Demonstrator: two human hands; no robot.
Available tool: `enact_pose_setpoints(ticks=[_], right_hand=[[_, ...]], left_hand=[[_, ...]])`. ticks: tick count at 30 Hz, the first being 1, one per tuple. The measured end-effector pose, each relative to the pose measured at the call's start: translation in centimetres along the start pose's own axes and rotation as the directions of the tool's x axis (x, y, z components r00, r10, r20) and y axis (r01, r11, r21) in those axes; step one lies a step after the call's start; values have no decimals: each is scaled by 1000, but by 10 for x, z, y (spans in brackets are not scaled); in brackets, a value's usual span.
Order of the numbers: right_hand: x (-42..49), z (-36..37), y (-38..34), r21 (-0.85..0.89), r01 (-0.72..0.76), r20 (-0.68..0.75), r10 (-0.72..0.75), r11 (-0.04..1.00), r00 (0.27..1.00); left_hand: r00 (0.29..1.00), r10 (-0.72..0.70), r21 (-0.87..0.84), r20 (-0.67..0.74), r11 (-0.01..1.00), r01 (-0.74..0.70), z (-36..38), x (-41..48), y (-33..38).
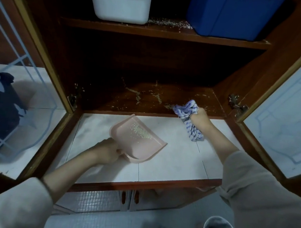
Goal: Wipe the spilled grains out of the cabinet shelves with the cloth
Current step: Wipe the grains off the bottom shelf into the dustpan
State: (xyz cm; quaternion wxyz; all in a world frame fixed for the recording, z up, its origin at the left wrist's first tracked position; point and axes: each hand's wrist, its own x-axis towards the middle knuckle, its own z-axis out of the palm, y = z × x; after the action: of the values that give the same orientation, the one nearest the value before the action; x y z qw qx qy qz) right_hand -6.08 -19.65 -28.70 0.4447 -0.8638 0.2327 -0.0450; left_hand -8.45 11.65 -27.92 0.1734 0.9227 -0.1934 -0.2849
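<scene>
Left hand (108,151) grips dustpan (137,139); right hand (200,116) presses cloth (187,110) on grains (138,97).

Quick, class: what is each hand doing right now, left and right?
Left hand: closed on the pink dustpan handle.
Right hand: closed around the striped cloth, on the lower shelf.
</scene>
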Motion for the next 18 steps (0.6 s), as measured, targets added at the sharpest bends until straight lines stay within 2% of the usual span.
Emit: enact_pose_setpoints(ticks=[3,8,11,15,18], right_hand=[[-6,-11,3,7,-9,-85,10,1000,996],[-12,-16,11,-191,11,-163,-43,982,986],[-16,-8,19,-292,10,-106,-42,956,993],[-28,12,21,-328,-53,-62,34,943,997],[-33,21,17,-312,-43,-34,34,949,999]], left_hand=[[999,35,-21,-8,999,-36,1,2,-3],[997,7,31,78,999,-9,-4,7,-5],[994,12,31,110,999,-16,-10,9,1],[990,-19,13,143,1000,17,-10,18,3],[990,-18,28,138,1000,14,-11,24,5]])
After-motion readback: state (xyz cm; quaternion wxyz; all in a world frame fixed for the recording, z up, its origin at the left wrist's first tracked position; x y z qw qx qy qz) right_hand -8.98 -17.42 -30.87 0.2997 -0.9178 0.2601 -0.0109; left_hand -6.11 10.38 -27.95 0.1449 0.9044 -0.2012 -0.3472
